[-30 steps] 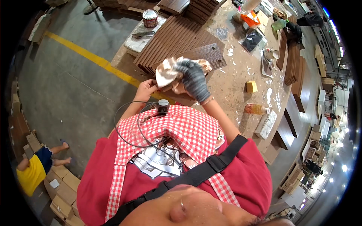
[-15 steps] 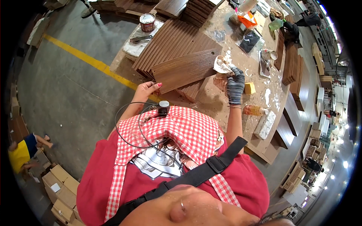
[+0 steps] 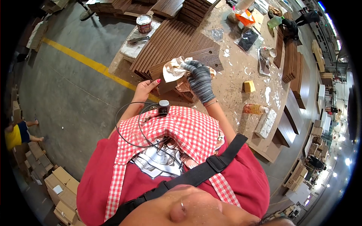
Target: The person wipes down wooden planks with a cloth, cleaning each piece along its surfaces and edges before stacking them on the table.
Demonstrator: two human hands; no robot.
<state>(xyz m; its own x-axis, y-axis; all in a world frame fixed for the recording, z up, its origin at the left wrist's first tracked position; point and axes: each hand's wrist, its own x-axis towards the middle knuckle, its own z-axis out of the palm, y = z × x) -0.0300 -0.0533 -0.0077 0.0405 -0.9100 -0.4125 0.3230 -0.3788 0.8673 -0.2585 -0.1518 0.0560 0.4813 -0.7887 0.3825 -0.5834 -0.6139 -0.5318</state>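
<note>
A brown wood-grain board (image 3: 210,56) lies at a slant over a stack of similar boards (image 3: 166,41). My bare left hand (image 3: 145,90) grips its near left corner, thumb on top and the fingers mostly hidden below. In a grey striped glove, my right hand (image 3: 200,81) is closed on a crumpled, pale cloth (image 3: 174,70). The cloth rests over the middle of the board and covers much of it. Small dark holes show near the board's right end.
The worktable (image 3: 232,101) is spotted with white smears. A yellow block (image 3: 249,86), an amber bottle (image 3: 254,109) and a white-smeared block (image 3: 266,123) lie at right. A can (image 3: 144,23) and a dark-handled tool (image 3: 138,39) are at the back left. A person in yellow (image 3: 15,136) is far left.
My right hand has swept left with the cloth, from the board's right end to its middle. The left hand keeps hold of the corner.
</note>
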